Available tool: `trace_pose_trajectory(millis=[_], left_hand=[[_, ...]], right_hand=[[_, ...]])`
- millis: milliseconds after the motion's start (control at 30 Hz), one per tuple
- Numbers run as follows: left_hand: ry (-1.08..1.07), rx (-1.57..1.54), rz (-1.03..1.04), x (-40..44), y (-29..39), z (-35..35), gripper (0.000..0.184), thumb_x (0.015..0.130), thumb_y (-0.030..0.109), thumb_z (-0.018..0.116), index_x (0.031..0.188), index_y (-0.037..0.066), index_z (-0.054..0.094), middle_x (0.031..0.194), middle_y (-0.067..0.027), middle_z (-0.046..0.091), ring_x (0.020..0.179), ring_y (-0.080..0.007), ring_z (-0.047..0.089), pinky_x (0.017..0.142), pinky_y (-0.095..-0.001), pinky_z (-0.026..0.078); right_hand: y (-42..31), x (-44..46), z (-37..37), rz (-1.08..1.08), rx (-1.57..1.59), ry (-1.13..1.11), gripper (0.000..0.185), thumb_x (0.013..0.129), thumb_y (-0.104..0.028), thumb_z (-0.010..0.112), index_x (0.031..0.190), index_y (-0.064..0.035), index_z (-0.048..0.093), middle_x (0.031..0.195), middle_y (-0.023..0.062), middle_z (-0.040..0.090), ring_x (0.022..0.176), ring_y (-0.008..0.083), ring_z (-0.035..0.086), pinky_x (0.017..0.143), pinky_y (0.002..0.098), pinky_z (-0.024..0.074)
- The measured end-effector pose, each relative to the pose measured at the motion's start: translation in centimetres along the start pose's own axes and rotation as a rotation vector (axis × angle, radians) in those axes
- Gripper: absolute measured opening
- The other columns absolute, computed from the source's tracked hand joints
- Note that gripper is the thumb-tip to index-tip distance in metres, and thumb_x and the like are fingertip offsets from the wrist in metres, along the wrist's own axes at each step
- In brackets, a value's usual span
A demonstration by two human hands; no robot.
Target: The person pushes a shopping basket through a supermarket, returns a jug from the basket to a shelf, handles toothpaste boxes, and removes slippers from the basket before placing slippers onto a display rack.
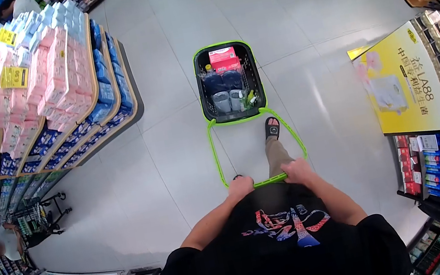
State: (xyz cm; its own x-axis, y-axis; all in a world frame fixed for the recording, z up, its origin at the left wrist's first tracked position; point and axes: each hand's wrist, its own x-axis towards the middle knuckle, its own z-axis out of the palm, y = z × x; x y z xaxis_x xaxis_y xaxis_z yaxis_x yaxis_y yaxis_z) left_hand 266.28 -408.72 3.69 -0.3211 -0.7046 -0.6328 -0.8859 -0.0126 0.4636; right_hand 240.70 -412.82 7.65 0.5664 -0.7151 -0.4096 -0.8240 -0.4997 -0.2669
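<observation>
Head view: the left hand [240,185] and right hand [298,171] are curling their fingers around a lime-green plastic handle [269,180]; the black, green-rimmed rectangular plastic basket [237,117] is standing ahead on grey floor [175,151], long axis running forward, lining up nearer the left hand.

Shiny grey tile flr [319,96] runs btwn stocked shelves [136,96].

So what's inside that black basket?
The black basket holds a pink-red box, a yellow cap, dark items, what look like grey slippers, and something green. Whatever lies beneath is covered.
</observation>
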Motion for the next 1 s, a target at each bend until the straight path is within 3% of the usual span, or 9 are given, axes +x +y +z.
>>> trace_pose_trajectory(millis=[133, 367, 433, 667, 867, 1000], left_hand=[[-0.091, 0.036, -0.053, 4.4, 1.6, -4.0, 0.023, 0.076, 0.021, 0.058, 0.087, 0.004, 0.071, 0.089, -0.0195, 0.069, 0.086, -0.0352, 0.067, 0.077, -0.0461, 0.053], [-0.024, 0.098, -0.135, 11.6, 6.8, -14.6, 0.029, 0.073, 0.028, 0.061, 0.088, 0.006, 0.071, 0.087, -0.0194, 0.069, 0.086, -0.0339, 0.067, 0.075, -0.0447, 0.054], [-0.004, 0.097, -0.136, 14.0, 7.1, -15.6, 0.03, 0.073, 0.028, 0.061, 0.089, 0.006, 0.071, 0.088, -0.0182, 0.069, 0.087, -0.0328, 0.067, 0.076, -0.0434, 0.054], [0.057, 0.142, -0.263, 17.5, 6.1, -19.9, 0.028, 0.071, 0.026, 0.059, 0.088, 0.007, 0.07, 0.088, -0.0169, 0.07, 0.087, -0.0316, 0.068, 0.075, -0.0424, 0.054], [0.096, 0.171, -0.262, 20.3, 5.0, -24.2, 0.028, 0.072, 0.03, 0.06, 0.084, 0.006, 0.071, 0.084, -0.0169, 0.07, 0.081, -0.0309, 0.069, 0.072, -0.0411, 0.055], [0.146, 0.137, -0.225, 24.3, 3.8, -25.7, 0.029, 0.071, 0.033, 0.062, 0.08, 0.007, 0.071, 0.08, -0.0164, 0.069, 0.077, -0.0306, 0.069, 0.069, -0.0411, 0.055]], right_hand=[[4.5, 4.0, -2.8, -0.057, 0.044, -0.014, 0.027, 0.066, -0.034, 0.071, 0.08, -0.0139, 0.059, 0.065, 0.012, 0.064, 0.061, 0.0324, 0.065, 0.056, 0.0456, 0.0499], [12.9, 12.0, -9.8, -0.12, 0.048, 0.052, 0.02, 0.069, -0.027, 0.065, 0.081, -0.0129, 0.06, 0.065, 0.0126, 0.064, 0.063, 0.0327, 0.065, 0.057, 0.046, 0.0501], [15.1, 14.2, -11.1, -0.104, 0.068, -0.028, 0.021, 0.069, -0.024, 0.063, 0.084, -0.0091, 0.065, 0.075, 0.015, 0.067, 0.071, 0.0337, 0.066, 0.064, 0.0461, 0.0518], [16.9, 20.4, -12.8, -0.188, 0.023, 0.004, 0.023, 0.07, -0.025, 0.061, 0.086, -0.009, 0.064, 0.08, 0.0162, 0.067, 0.072, 0.034, 0.066, 0.066, 0.0461, 0.053], [18.2, 25.4, -16.4, -0.208, 0.055, -0.052, 0.023, 0.071, -0.026, 0.062, 0.086, -0.0091, 0.065, 0.079, 0.0168, 0.067, 0.074, 0.0347, 0.066, 0.067, 0.0484, 0.0515], [20.5, 28.5, -18.1, -0.2, 0.066, -0.015, 0.028, 0.071, -0.034, 0.065, 0.083, -0.0095, 0.064, 0.073, 0.0164, 0.066, 0.069, 0.0351, 0.065, 0.062, 0.0474, 0.051]])
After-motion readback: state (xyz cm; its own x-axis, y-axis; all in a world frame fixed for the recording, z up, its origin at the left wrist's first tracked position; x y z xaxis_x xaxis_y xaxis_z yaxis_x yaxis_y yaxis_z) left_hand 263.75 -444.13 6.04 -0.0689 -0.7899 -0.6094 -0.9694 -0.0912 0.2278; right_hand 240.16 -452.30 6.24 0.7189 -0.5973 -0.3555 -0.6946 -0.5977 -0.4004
